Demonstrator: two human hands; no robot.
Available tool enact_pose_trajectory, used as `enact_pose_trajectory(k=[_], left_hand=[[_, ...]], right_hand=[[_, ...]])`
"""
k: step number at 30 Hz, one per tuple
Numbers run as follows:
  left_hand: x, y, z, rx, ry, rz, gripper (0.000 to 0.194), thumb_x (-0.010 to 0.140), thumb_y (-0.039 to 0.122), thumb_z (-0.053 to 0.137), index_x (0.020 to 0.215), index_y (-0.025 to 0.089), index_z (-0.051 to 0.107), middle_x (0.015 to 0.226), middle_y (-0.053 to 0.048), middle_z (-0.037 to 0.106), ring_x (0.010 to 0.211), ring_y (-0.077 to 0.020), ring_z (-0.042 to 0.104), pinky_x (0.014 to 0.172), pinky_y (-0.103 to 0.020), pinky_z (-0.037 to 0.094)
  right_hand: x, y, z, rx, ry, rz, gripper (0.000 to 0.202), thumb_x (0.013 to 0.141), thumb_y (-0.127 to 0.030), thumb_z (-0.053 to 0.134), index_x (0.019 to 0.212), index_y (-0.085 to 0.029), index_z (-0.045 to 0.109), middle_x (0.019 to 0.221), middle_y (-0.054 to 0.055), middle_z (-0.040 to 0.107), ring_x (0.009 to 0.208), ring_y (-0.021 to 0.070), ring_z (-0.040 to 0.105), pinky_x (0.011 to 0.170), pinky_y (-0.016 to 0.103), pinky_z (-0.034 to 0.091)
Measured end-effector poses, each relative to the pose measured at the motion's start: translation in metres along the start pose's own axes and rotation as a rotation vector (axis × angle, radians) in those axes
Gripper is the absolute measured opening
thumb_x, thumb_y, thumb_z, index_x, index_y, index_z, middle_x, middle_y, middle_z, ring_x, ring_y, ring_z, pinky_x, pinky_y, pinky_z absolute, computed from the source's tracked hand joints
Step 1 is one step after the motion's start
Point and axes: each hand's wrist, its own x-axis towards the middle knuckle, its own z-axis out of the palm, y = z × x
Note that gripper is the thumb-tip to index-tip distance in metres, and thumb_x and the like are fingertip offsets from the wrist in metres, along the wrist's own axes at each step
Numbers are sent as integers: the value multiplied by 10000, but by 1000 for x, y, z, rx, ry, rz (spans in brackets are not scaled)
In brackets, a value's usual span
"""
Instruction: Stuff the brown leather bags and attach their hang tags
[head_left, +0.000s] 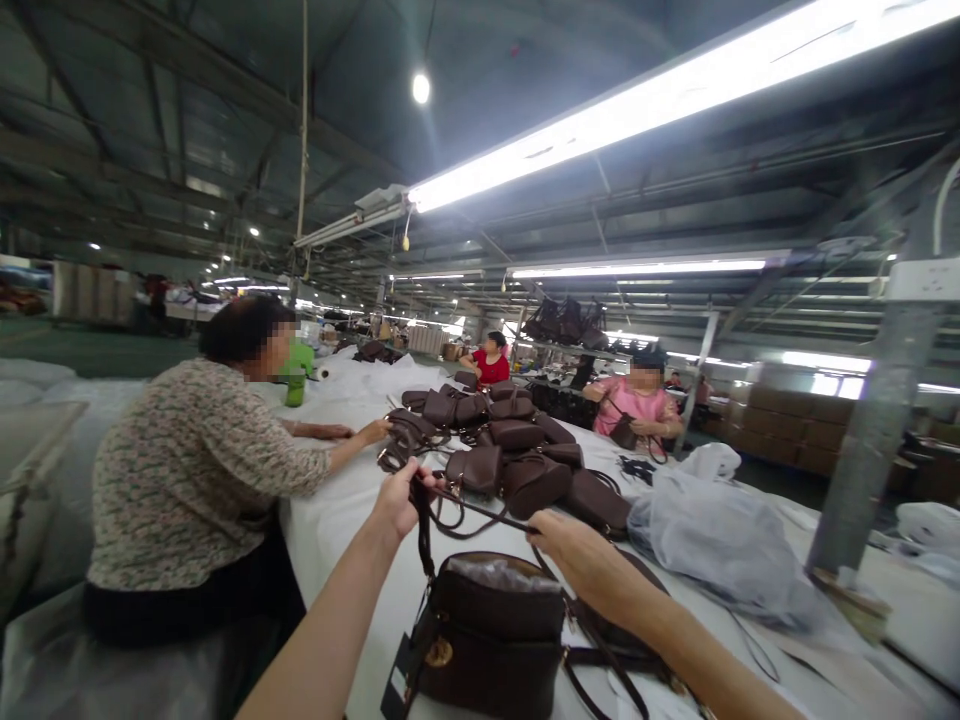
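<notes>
The long tube light point(675, 97) glares burnt-out white, hazing the air beneath. Left of the tube light, a bulb point(421, 88) flares and the roof point(225, 60) sinks into gloom; below it, stacked boxes point(795, 412) look soft.

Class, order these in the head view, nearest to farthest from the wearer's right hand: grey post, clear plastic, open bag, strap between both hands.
1. Strap: in the right hand
2. Open bag: below, slightly left
3. Clear plastic: to the right
4. Grey post: farther right

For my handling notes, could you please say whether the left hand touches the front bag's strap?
Touching; the head view shows the left hand closed on the front bag's strap, no gap visible.
</notes>
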Motion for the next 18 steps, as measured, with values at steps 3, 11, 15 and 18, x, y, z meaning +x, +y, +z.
enact_pose_trajectory(k=[3, 11, 15, 18], left_hand=[[-5, 4, -1, 99, -84, -30, 339, 901, 303, 573, 629, 156, 434, 498, 83, 432, 337, 2, 284, 378, -140, 304], [-26, -28, 48, 554, -461, -205, 255, 633, 269, 764, 744, 137, 577, 562, 32, 581, 340, -25, 291, 338, -190, 218], [-21, -31, 49, 713, -463, -186, 231, 576, 220, 730, 631, 170, 511, 438, 98, 414, 354, -44, 288, 342, -194, 193], [-19, -29, 47, 806, -492, -187, 181, 544, 169, 704, 599, 160, 532, 450, 77, 447, 389, -64, 350, 363, -203, 220]], right_hand=[[6, 14, -6, -88, 44, 32, 213, 968, -226, 395, 841, -193, 562, 888, 45, 622, 786, 159, 622, 675, 244, 416], [45, -13, -17, -211, 77, 58, 252, 980, -306, 431, 852, -199, 620, 860, 35, 664, 811, 171, 654, 617, 233, 390], [44, -17, -21, -209, 144, 67, 218, 897, -330, 579, 1059, -188, 603, 1072, 83, 631, 883, 203, 646, 649, 253, 455], [42, -17, -20, -315, 199, -75, 683, 796, -235, 690, 1397, -250, 365, 1419, 154, 407, 1095, 260, 574, 731, 290, 498]])
